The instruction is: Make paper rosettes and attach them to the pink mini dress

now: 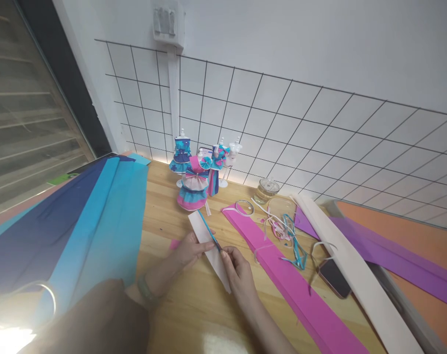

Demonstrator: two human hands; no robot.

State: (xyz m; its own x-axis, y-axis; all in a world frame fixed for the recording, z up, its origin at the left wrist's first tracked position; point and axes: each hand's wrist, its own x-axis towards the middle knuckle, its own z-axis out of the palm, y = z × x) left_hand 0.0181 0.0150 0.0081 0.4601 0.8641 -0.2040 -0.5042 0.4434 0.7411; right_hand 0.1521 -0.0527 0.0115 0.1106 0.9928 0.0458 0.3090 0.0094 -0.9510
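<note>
My left hand [192, 249] pinches a white strip of crepe paper [200, 228], thumb lying across its top. A narrow blue strip [206, 222] runs along the paper's right edge, with a darker bit close to my right fingers. My right hand [238, 269] is closed at that edge, thumb against index finger, beside the lower part of the white strip. Whether it also grips something small is hard to make out. Beyond the hands stands a mini dress form in a pink, white and blue ruffled dress [193, 189]. A small pink scrap [175, 244] lies by my left wrist.
More dressed mini forms [181, 152] stand against the wall grid [275, 123]. Blue paper sheets [116, 216] cover the left. On the right lie a pink strip [282, 275], a tape roll [244, 208], tangled trimmings [295, 246], a glass jar [266, 189] and a dark phone-like object [336, 279].
</note>
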